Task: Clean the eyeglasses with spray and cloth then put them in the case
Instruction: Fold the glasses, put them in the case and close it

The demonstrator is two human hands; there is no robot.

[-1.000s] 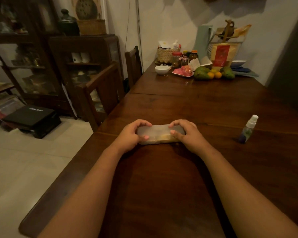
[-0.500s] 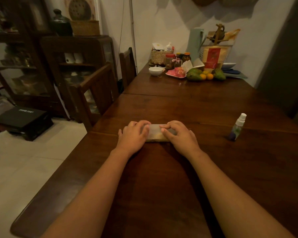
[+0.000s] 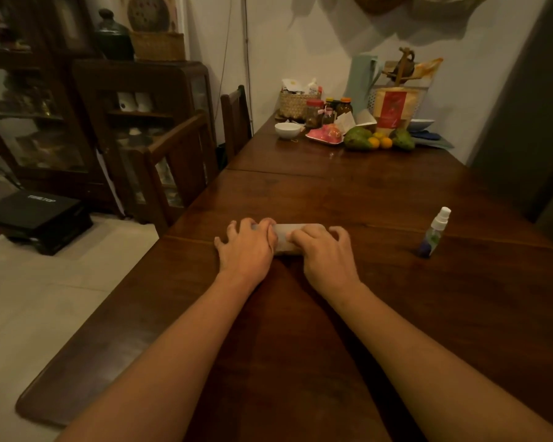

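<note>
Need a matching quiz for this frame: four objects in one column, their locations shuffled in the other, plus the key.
Things
1. glasses case
2. spray bottle
3. white bowl
4. black box

Places
A. on the floor, left of the table
B. far end of the table, near the fruit
C. upright on the table, right of the right hand
D. on the table, held by the left hand and right hand

Pairs: 1-D, 2-C, 3-B, 4-A

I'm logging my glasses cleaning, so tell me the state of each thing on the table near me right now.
case, flat on the table, looks closed
left hand, grips the case's left end
right hand, grips the case's right end
spray bottle, upright, untouched, apart from both hands
</note>
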